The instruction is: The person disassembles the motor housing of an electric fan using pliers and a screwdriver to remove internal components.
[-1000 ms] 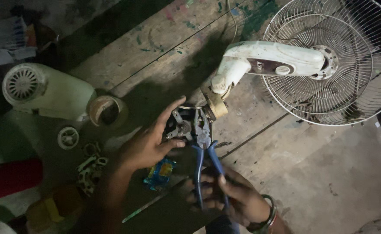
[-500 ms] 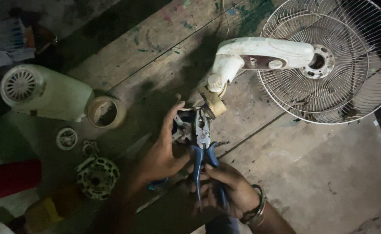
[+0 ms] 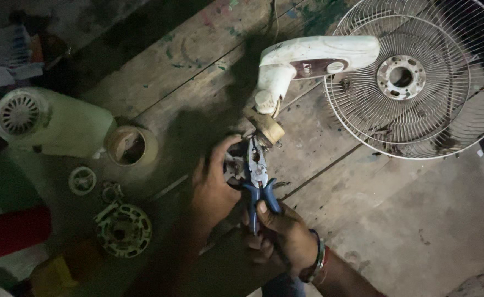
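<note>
At the near edge of the wooden workbench (image 3: 407, 231): right hand (image 3: 283, 234), bangle at the wrist, is wrapping closed around the blue handles of a pair of pliers (image 3: 257, 176), thumb lying on top. Plier head is pointing away from the person, its jaws lying against a small metal part (image 3: 234, 166); whether they are biting it cannot be told in the dim light. Left hand (image 3: 212, 190) is pinching that part between thumb and curled fingers, just beside the plier head.

Left of the hands: round motor stator (image 3: 124, 230), a small white ring (image 3: 82, 180) and a small metal fitting (image 3: 111, 192) are lying close together on the bench.

Just beyond the pliers: brass-coloured joint (image 3: 268, 129) is sitting at the foot of a white fan neck (image 3: 308, 60).

Farther left: roll of tape (image 3: 131, 146) is touching a pale green motor housing (image 3: 49, 122).

Far right: wire fan guard (image 3: 418, 77) is lying flat, hub plate at its centre.
</note>
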